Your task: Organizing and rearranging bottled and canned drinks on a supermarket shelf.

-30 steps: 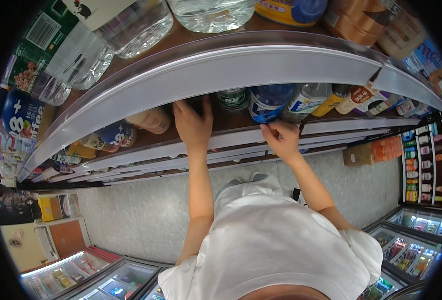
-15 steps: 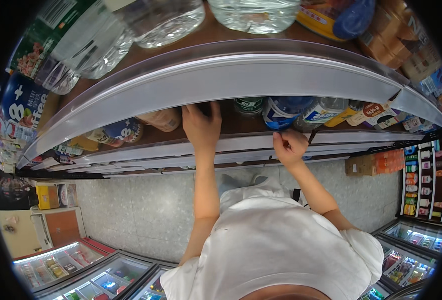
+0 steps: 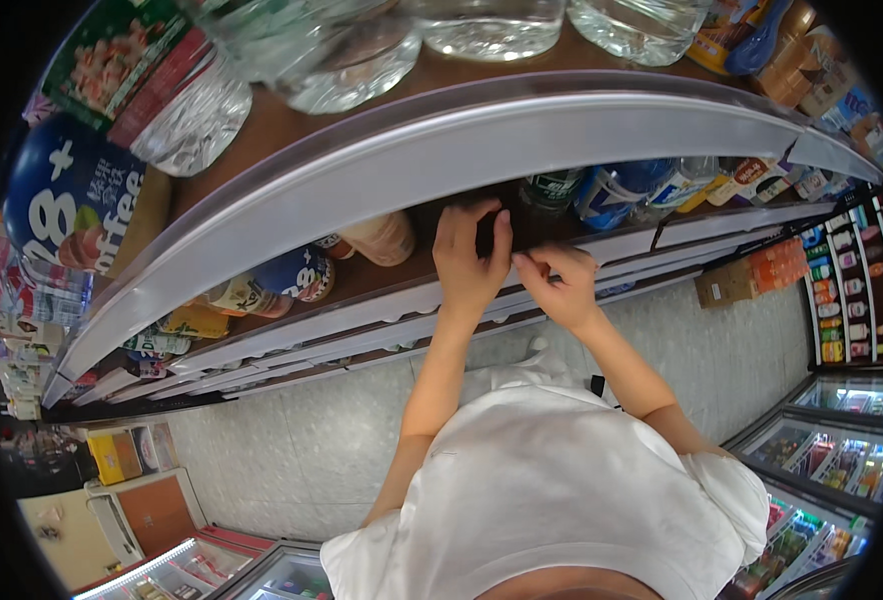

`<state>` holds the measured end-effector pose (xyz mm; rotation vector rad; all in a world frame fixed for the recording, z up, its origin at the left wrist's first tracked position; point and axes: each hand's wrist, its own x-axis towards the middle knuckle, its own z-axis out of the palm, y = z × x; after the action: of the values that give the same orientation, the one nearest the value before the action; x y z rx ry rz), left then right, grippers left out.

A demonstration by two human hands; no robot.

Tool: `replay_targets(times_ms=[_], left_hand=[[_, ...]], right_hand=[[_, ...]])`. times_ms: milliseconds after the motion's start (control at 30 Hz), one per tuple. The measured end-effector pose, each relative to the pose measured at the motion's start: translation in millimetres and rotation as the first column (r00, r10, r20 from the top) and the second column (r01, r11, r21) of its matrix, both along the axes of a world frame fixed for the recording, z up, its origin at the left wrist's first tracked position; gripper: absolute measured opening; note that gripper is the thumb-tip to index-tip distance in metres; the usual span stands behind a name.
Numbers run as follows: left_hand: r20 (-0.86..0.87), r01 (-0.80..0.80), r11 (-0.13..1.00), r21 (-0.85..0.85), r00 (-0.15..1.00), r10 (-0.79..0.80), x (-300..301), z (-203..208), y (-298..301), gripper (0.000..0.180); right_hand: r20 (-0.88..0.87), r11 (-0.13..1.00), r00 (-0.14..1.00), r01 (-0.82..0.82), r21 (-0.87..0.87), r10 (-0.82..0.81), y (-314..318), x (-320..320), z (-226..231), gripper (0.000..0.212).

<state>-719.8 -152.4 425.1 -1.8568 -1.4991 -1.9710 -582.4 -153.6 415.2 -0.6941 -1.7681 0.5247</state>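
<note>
Both hands at the shelf (image 3: 562,255) lip, left hand (image 3: 470,262) flat w/ fingers spread, right hand (image 3: 560,285) pinching a thin, prob. light strip I can't make out — I'd grip its edge.

A dark green-labelled plastic bottle (image 3: 552,190) stands upright on the brown wooden shelf (image 3: 402,275), just beside a blue-labelled clear bottle (image 3: 612,192).

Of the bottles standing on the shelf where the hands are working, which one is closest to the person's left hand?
The pale peach-coloured bottle, just left of the left hand. The blue-labelled bottle stands farther left, and the dark green bottle sits beyond the right hand.
</note>
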Motion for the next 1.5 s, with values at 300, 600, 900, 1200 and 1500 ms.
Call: replay_targets(times_ms=[300,600,900,1200,1500], left_hand=[[0.079,-0.218,0.965,0.146,0.975,0.209,-73.8,-18.5,-59.4,0.013],[-0.290,-0.283,0.953,0.108,0.908,0.303,-105.8,-33.4,-62.5,0.016],[-0.378,-0.300,0.949,0.100,0.871,0.315,-106.5,-33.5,-62.8,0.014],[-0.384,-0.296,0.951,0.089,0.871,0.307,-107.5,-35.3,-60.6,0.016],[-0.277,-0.433,0.883,0.184,0.839,0.469,-103.1,-33.1,-55.3,0.047]], right_hand=[[0.053,0.977,0.998,0.056,-0.207,-0.046,-8.3,-51.1,22.3,0.018],[0.125,0.981,0.988,0.107,-0.161,-0.087,20.4,-95.5,27.4,0.032],[0.326,0.955,0.932,0.230,-0.189,-0.160,40.1,-114.5,10.2,0.037],[0.355,0.939,0.890,0.333,-0.081,-0.285,63.7,-91.1,9.9,0.045],[-0.137,0.974,0.989,-0.079,-0.212,0.051,21.7,-119.1,31.1,0.040]])
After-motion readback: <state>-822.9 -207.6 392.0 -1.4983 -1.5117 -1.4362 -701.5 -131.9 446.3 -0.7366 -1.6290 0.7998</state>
